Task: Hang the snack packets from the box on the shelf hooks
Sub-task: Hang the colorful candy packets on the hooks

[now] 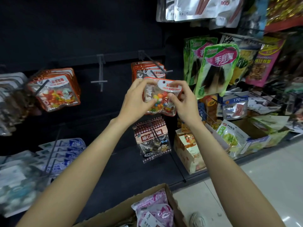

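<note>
Both hands hold one jelly bean candy packet [161,96] up before the dark shelf: the left hand [136,99] pinches its left edge, the right hand [183,99] its right (hang hole uppermost), just below a hook [161,69] carrying matching packets [147,69]. The cardboard box [144,208] sits near, bottom centre.

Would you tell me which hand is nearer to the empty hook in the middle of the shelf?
Left. The left hand is just right of the empty hook; the right hand is farther right, across the candy packet.

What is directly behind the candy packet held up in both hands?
Behind the held candy packet, a stack of matching orange packets hangs on a hook. Only their top edges show; the packet, left hand and right hand cover the rest.
</note>
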`<control>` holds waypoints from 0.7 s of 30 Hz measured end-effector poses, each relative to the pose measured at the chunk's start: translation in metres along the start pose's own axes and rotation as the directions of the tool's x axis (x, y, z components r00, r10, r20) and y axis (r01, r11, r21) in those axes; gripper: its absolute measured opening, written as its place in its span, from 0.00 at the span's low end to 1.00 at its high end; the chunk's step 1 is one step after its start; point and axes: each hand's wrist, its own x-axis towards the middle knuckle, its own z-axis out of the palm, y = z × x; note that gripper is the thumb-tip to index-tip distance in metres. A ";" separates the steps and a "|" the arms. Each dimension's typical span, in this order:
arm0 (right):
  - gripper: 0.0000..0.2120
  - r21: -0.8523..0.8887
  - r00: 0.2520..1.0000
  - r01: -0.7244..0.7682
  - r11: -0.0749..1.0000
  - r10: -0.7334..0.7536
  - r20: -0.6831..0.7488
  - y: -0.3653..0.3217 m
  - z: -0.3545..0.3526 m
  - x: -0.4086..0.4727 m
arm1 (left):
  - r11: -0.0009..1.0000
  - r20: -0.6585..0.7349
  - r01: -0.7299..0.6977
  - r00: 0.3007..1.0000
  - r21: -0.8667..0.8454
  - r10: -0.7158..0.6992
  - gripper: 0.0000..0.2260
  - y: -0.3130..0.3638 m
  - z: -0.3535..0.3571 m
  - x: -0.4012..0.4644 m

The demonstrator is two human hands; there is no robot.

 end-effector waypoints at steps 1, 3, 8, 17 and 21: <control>0.13 -0.087 1.000 0.030 0.996 -0.030 0.004 0.004 0.001 0.007 | 0.999 0.009 0.018 1.000 0.033 -0.018 0.22 -0.004 0.003 0.002; 0.14 -0.201 0.999 0.042 0.979 -0.042 0.006 0.009 0.005 0.019 | 0.995 0.003 0.067 0.998 0.075 -0.068 0.25 -0.010 0.010 0.008; 0.16 -0.235 0.996 0.089 0.968 -0.086 0.025 0.018 0.008 0.036 | 0.985 -0.062 0.042 0.998 0.166 -0.032 0.24 -0.017 0.018 0.019; 0.18 -0.211 0.991 0.118 0.970 -0.100 0.094 0.029 0.005 0.035 | 0.999 -0.104 0.044 0.994 -0.005 -0.045 0.25 -0.039 0.022 0.013; 0.25 -0.380 0.986 0.090 0.921 -0.029 0.163 0.035 0.020 0.050 | 0.989 -0.137 0.070 0.989 0.130 -0.052 0.27 -0.055 0.024 0.033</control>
